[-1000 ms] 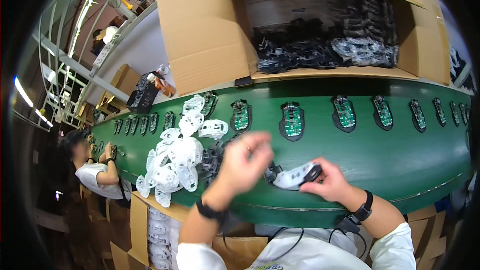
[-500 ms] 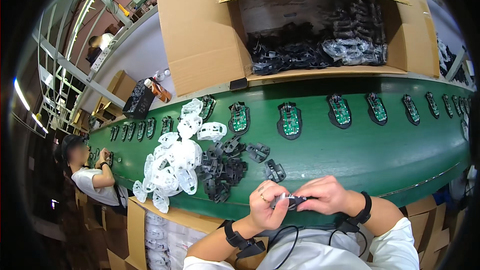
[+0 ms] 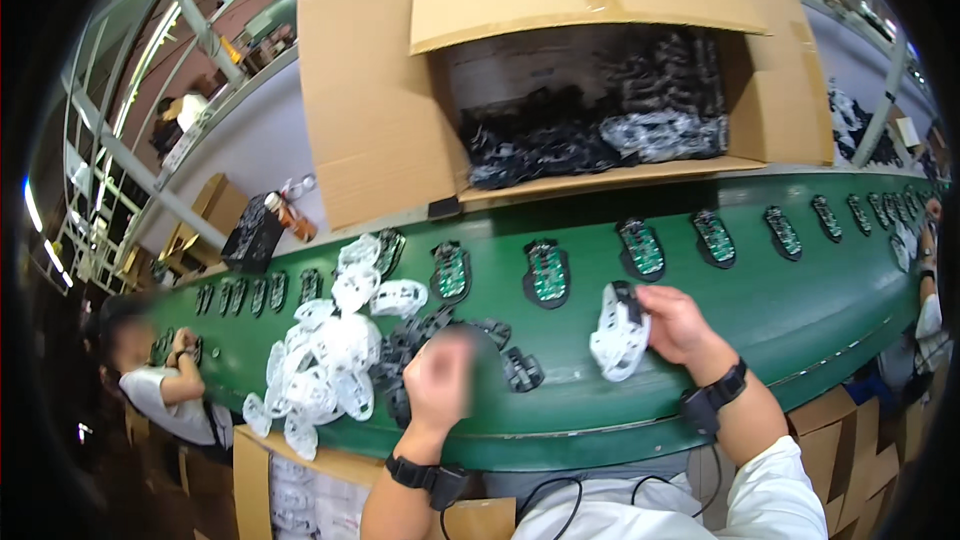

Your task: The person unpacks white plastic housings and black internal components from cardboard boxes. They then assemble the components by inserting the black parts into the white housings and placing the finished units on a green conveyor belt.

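Note:
My right hand [image 3: 682,328] grips a white plastic mouse shell [image 3: 617,348] over the green belt [image 3: 770,335]. A black plastic part [image 3: 627,302] sits at the upper end of that shell. Smeared by motion, my left hand [image 3: 438,380] is over the heap of small black plastic parts [image 3: 402,345]; its fingers cannot be made out. One loose black part [image 3: 522,370] lies just right of the heap. To the left is a pile of white mouse shells [image 3: 340,345]. Along the far side runs a row of black mouse bases with green circuit boards [image 3: 546,272].
An open cardboard box [image 3: 370,110] holding bagged black parts stands behind the belt. A black bin [image 3: 252,240] and a bottle [image 3: 290,218] are at its left. A co-worker [image 3: 170,385] works at the far left; another person's arm [image 3: 928,275] shows at the far right.
My hands were together over a small part near the belt's front edge. Now they are apart: the right holds the white shell farther forward, the left has moved left to the black parts.

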A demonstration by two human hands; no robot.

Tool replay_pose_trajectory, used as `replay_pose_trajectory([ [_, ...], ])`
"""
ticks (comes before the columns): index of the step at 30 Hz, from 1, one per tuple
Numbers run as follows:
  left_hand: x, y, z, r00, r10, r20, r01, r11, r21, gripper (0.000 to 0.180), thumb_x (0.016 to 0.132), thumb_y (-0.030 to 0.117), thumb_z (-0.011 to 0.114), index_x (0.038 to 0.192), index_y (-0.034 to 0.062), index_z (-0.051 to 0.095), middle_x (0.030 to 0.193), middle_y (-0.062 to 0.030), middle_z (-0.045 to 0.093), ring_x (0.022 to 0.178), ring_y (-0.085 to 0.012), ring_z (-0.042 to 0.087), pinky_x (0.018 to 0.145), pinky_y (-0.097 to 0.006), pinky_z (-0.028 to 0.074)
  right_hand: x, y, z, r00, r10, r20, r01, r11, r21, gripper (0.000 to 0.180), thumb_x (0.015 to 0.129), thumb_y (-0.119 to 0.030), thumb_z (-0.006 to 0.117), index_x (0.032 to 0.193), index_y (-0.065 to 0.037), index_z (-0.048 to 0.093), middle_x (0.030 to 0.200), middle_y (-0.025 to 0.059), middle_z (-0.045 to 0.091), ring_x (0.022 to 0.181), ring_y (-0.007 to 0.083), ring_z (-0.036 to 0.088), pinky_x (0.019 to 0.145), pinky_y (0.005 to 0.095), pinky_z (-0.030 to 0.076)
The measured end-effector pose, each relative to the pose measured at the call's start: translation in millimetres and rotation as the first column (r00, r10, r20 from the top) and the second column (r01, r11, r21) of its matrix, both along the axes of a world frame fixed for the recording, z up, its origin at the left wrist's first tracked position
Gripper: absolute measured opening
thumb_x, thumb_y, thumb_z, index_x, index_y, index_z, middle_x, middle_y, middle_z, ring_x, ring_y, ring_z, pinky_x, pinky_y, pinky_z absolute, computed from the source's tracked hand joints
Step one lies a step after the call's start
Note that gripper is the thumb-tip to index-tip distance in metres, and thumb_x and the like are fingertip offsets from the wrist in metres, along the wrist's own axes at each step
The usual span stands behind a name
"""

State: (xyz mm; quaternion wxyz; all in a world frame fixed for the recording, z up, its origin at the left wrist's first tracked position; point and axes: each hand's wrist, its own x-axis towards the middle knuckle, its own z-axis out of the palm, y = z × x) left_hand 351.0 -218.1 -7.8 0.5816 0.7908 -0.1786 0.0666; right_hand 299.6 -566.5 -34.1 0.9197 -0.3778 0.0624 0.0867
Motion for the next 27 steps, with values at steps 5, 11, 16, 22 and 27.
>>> replay_pose_trajectory([
  [5,0.1,-5.5,9.4,0.978,0.017,0.206,-0.048,0.988,0.146,0.015,0.1,0.008,0.061,0.1,-0.004,0.07,0.088,-0.0094,0.072,0.079,-0.014,0.068,0.075,-0.028,0.055,-7.6,8.9,-2.2,0.986,0.145,0.079,-0.143,0.989,-0.027,0.038,0.104,-0.028,0.057,0.125,0.003,0.063,0.115,0.0128,0.072,0.102,0.0244,0.071,0.093,0.0422,0.057],
  [11,10.2,-1.4,2.0,0.932,0.086,0.351,-0.138,0.982,0.126,0.005,0.092,0.004,0.069,0.091,0.0004,0.072,0.079,-0.01,0.071,0.067,-0.0161,0.065,0.063,-0.03,0.052,-1.7,-11.4,-1.3,0.991,-0.014,0.135,0.126,0.476,-0.871,0.03,0.099,-0.028,0.062,0.096,-0.001,0.075,0.083,0.0051,0.073,0.085,0.0235,0.071,0.078,0.0348,0.055],
  [16,33.1,6.5,22.4,0.884,0.093,0.458,-0.27,0.902,0.338,0.01,0.089,0.006,0.068,0.098,0.003,0.072,0.091,-0.015,0.073,0.083,-0.0293,0.07,0.076,-0.038,0.056,-14.1,19.4,33.1,0.739,0.102,0.666,0.673,-0.17,-0.72,0.041,0.086,-0.016,0.069,0.124,-0.002,0.064,0.126,0.0233,0.065,0.121,0.0408,0.06,0.101,0.0484,0.049],
  [22,136.9,52.8,27.2,0.949,-0.112,0.295,-0.252,0.293,0.922,0.059,0.081,0.008,0.061,0.139,0.0114,0.06,0.145,-0.0134,0.058,0.14,-0.0311,0.048,0.119,-0.059,0.027,-22.2,100.8,7.6,0.552,0.713,0.432,0.582,0.041,-0.812,0.052,0.088,-0.03,0.076,0.135,-0.011,0.063,0.138,0.0137,0.062,0.129,0.0341,0.056,0.106,0.0496,0.045],
  [27,157.1,44.2,36.0,0.996,-0.09,0.006,-0.004,0.023,1.0,0.063,0.079,0.015,0.065,0.14,0.0095,0.056,0.143,-0.0118,0.059,0.139,-0.0307,0.05,0.122,-0.068,0.015,-10.1,101.8,-5.9,0.602,0.586,0.543,0.6,0.116,-0.791,0.03,0.091,-0.021,0.073,0.119,-0.01,0.07,0.109,0.0114,0.073,0.101,0.0279,0.07,0.09,0.0424,0.053],
])
